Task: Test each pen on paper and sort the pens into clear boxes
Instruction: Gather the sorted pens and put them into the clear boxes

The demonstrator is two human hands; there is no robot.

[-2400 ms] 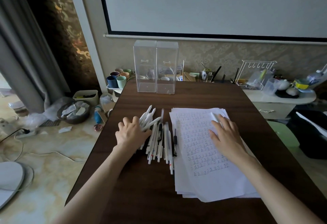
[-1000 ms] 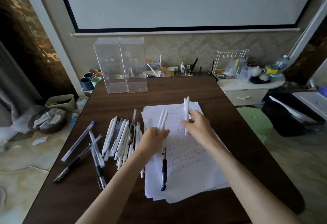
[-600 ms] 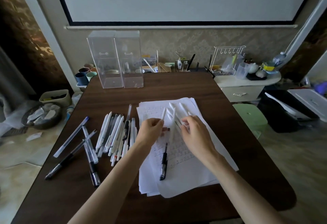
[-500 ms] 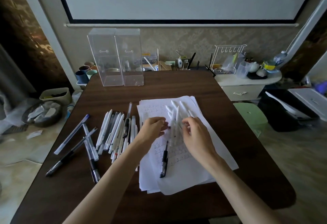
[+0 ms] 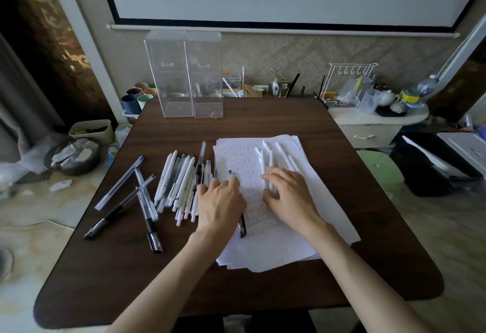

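so the left hand is lying palm down, fingers loose and fairly straight, not gripping anything as far as I can see, right on the left edge of the paper with a black pen poking out from under it on the near side. right hand is just beside it, fingers spread flat, fingertips resting on the near ends of a fan of white pens laid on the sheet, nothing pinched. left of the paper there's a pile of pens right by the left hand's fingers, then a few loose pens crossed over each other further left. the two clear boxes stand upright side by side at the far edge of the table, well apart from all of it
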